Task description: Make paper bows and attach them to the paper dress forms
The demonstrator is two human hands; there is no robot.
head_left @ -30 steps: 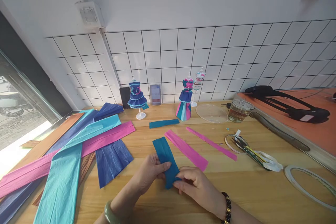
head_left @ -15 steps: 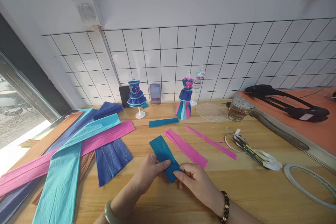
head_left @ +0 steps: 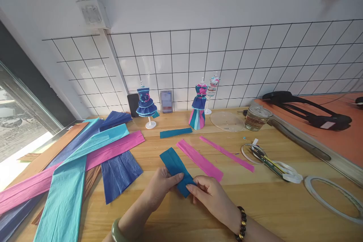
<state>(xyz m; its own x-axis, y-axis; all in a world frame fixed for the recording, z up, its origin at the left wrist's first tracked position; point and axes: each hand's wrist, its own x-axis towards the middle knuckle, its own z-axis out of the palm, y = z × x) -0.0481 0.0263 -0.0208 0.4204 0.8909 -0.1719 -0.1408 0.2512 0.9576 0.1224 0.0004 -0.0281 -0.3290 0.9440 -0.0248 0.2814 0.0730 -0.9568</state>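
Observation:
A folded teal paper strip (head_left: 173, 162) slants across the middle front of the wooden table. My left hand (head_left: 162, 184) pinches its left edge, thumb on top and fingers underneath. Near the strip's lower right end, my right hand (head_left: 208, 193) grips it between thumb and curled fingers. Just right of the strip lies a wide pink strip (head_left: 200, 159), with a narrow pink strip (head_left: 227, 154) beyond it. A smaller teal strip (head_left: 176, 133) lies farther back. Pleated dark blue paper (head_left: 120, 174) rests to the left.
Long coloured paper strips (head_left: 68, 193) overlap at left. Small dressed mannequins (head_left: 146, 102) stand at the back by a phone (head_left: 166, 101). At right are a glass jar (head_left: 257, 118), a cutter (head_left: 268, 162), a tape roll (head_left: 334, 198) and a black-handled object (head_left: 309, 111).
The whole view has shifted slightly. Both hands keep their hold on the teal strip, with almost no other visible movement.

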